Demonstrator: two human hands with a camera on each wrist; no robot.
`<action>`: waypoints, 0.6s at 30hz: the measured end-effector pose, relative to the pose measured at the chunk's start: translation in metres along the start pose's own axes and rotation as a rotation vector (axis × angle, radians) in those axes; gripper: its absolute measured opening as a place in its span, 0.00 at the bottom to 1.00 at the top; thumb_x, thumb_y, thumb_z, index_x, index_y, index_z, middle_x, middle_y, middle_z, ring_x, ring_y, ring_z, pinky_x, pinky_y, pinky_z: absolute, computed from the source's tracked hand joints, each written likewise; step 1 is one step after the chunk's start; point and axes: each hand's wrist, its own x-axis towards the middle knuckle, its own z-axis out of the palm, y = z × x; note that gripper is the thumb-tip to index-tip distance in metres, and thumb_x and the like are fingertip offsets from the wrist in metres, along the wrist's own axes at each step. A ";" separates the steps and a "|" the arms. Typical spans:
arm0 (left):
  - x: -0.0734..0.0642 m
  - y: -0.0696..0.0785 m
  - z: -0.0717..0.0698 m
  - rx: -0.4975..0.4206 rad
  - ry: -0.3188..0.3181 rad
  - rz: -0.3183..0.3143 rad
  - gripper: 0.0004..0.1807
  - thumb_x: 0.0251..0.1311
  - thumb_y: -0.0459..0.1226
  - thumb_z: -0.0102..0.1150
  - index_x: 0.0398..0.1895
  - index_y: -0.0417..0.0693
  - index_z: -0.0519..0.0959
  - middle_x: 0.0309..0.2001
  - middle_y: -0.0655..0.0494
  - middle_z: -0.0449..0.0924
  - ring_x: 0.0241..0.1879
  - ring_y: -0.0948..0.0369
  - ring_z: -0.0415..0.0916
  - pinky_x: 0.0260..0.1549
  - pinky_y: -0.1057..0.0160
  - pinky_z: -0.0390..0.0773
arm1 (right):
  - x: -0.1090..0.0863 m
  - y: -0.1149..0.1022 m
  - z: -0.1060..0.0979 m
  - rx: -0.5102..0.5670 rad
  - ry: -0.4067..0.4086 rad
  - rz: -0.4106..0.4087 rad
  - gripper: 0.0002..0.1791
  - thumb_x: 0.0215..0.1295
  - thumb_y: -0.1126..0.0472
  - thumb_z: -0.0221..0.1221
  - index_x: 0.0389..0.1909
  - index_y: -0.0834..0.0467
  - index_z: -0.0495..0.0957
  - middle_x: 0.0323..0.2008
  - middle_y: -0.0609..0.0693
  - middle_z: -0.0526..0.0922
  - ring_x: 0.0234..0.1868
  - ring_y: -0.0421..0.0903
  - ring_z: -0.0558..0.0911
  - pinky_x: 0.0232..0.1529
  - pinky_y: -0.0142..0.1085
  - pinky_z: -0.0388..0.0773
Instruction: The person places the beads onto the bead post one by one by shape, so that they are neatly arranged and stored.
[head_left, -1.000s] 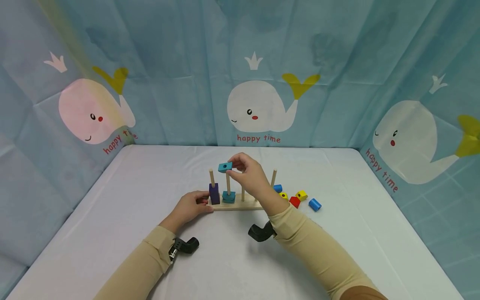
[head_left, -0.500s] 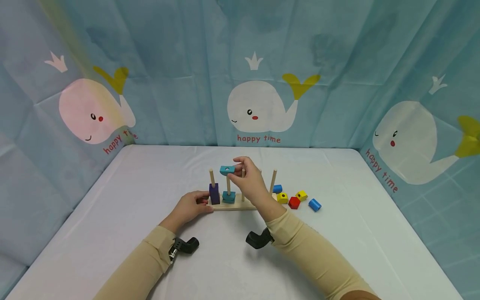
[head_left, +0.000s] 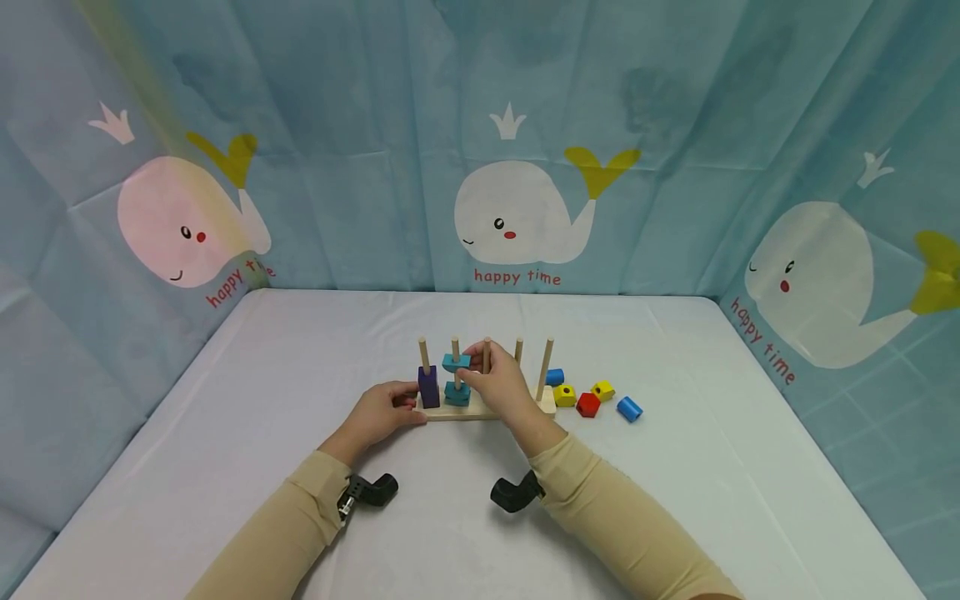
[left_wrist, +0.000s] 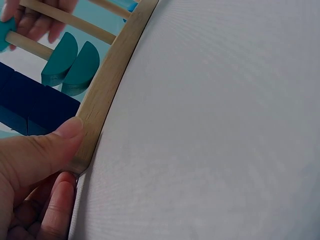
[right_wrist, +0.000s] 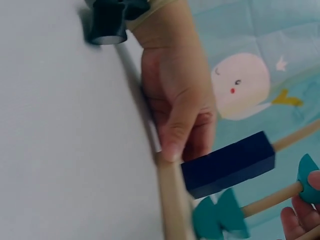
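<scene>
A wooden peg stand [head_left: 465, 414] stands on the white table. My left hand [head_left: 378, 414] grips its left end; the left wrist view shows the thumb on the base [left_wrist: 107, 80] and fingers curled by its end. Dark purple blocks [head_left: 428, 388] are stacked on the leftmost peg. Two teal half-round blocks [left_wrist: 80, 70] sit at the bottom of the second peg. Higher on that same peg, my right hand [head_left: 501, 385] pinches another teal half-round block [head_left: 454, 363], the peg's tip poking out above it. A gap separates it from the lower pair.
Three bare pegs rise on the right part of the stand, among them the rightmost peg [head_left: 545, 371]. To the right lie blue cylinders [head_left: 629, 409], yellow blocks [head_left: 603, 391] and a red block [head_left: 588, 406]. A blue whale-print curtain [head_left: 360, 208] hangs behind the table.
My right hand has moved down with the teal block, which was above the second peg's tip and is now threaded on it. The left hand has stayed at the stand's end.
</scene>
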 end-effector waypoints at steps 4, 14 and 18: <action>0.000 0.000 0.000 0.000 0.002 0.004 0.31 0.44 0.44 0.71 0.55 0.49 0.76 0.40 0.56 0.78 0.39 0.61 0.72 0.42 0.58 0.72 | 0.000 0.010 0.003 -0.020 -0.002 0.016 0.14 0.57 0.63 0.62 0.44 0.61 0.73 0.45 0.59 0.77 0.47 0.49 0.76 0.51 0.44 0.70; 0.000 0.000 0.000 -0.007 -0.004 0.005 0.32 0.44 0.44 0.71 0.56 0.48 0.75 0.41 0.56 0.79 0.40 0.61 0.73 0.42 0.57 0.72 | -0.001 0.032 0.009 -0.066 -0.017 0.030 0.14 0.56 0.64 0.62 0.43 0.62 0.73 0.44 0.57 0.77 0.48 0.52 0.76 0.49 0.45 0.71; -0.001 0.001 -0.001 -0.015 -0.005 -0.005 0.32 0.44 0.43 0.71 0.56 0.47 0.75 0.41 0.55 0.79 0.41 0.60 0.73 0.43 0.57 0.72 | -0.002 0.035 0.010 -0.048 -0.026 0.038 0.14 0.56 0.65 0.62 0.42 0.63 0.73 0.41 0.56 0.78 0.43 0.49 0.78 0.47 0.42 0.73</action>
